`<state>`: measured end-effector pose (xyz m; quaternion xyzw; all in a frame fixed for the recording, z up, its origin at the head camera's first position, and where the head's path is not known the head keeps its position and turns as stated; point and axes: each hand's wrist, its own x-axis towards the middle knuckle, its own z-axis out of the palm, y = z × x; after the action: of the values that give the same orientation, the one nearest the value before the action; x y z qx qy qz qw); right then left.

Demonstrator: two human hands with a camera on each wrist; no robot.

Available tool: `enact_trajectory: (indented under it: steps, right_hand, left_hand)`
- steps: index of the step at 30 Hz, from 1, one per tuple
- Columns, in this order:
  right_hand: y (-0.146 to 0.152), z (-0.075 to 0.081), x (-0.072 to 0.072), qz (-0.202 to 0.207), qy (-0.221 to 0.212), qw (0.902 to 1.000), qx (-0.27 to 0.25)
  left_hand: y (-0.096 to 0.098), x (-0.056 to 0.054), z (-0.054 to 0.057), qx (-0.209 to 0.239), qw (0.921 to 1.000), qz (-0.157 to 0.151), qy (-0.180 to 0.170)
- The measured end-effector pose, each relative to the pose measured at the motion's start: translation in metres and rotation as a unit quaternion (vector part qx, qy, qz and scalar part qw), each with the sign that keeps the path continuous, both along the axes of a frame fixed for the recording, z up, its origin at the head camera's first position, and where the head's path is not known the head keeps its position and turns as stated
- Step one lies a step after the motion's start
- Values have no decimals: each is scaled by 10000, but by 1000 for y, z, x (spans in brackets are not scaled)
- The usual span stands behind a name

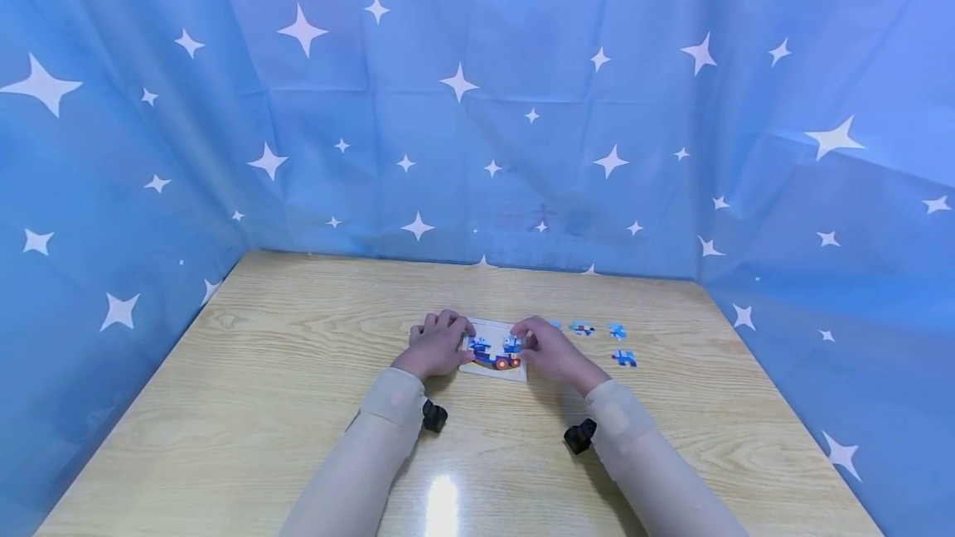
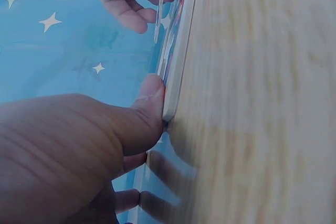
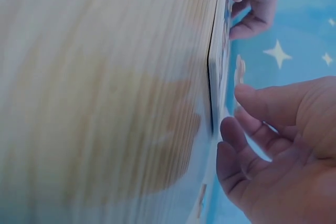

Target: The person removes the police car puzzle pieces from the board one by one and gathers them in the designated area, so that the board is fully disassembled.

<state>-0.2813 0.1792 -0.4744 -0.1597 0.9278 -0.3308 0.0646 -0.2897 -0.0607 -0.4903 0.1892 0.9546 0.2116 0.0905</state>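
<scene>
Wooden table (image 1: 246, 388) spreads around a puzzle board (image 1: 492, 328); left hand (image 1: 436, 345) holds its edge, right hand (image 1: 554, 352) pinches 1 raised piece (image 3: 240, 68).

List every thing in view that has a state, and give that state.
Left hand: thumb at the puzzle board's edge.
Right hand: pinching a puzzle piece.
Puzzle piece: held, raised off the board.
Puzzle board: flat on the table, partly filled.
Loose pieces: lying apart on the table.
Sleeves: down, covering both forearms.
Curtain: hanging, creased.
</scene>
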Motion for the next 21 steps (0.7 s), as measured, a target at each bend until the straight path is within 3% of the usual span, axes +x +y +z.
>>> enact_trajectory:
  steps: [21]
  right_hand:
    - [24, 0, 4, -134, -112, 9998, -110]
  left_hand:
    - [0, 4, 3, 202, 9998, -59, 35]
